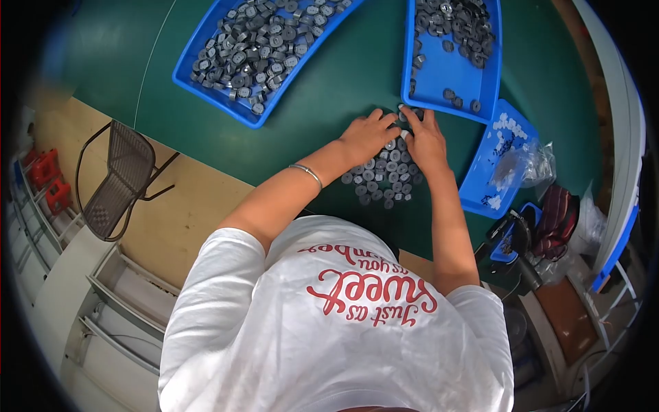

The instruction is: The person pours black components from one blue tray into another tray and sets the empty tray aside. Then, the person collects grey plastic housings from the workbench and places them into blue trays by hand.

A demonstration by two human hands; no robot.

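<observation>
Both hands at the far side of a loose pile of dark round parts, near the desk's near edge.
Left hand (371, 135): fingers bent, partly closed, at parts; grip can't be told. Right hand (427, 143): fingers curled over parts beside it, grip also unclear. Round parts (393, 167) spread from under the fingers toward the near edge of the desk (319, 86). Left bin (214, 103), filled with parts, sits well apart; right bin (439, 72) is just beyond the right hand, tight. Blue tray (473, 184) with white pieces, right of the right forearm. Open room: green strip between bins, and from left bin to near edge.
</observation>
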